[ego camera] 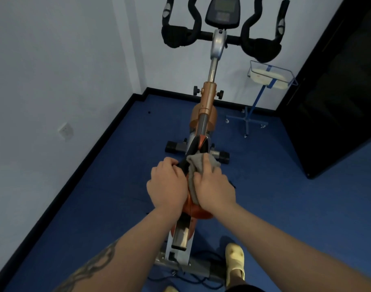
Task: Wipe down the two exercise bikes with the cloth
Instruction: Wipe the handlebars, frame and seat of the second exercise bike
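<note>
On blue floor [285,207] in a room corner w/ pale walls [53,70] and black skirting stands one exercise bike [207,102], seen from behind and above: black handlebars [180,39] and a dark console [222,12] at far end near the wall, silver post running down into an orange frame, grey base bars across the floor. Wall socket [66,131] low on left wall. Dark door or cabinet [338,91] fills the right side. Blue wire stand [268,81] w/ a pale tray sits just beside the bike's front, to its right. Person's foot in a pale yellow clog [235,262] near the rear base bar. Left hand [167,186] grips the black-and-orange saddle [198,147] from its left side, fingers curled over the edge. Right hand [214,188] presses a grey cloth [199,165] onto the saddle's right side, thumb and fingers bent round the bunched fabric; cloth drapes over the saddle between both hands, hands nearly touching. Dark tattoo on left forearm. Only one bike in view.
</note>
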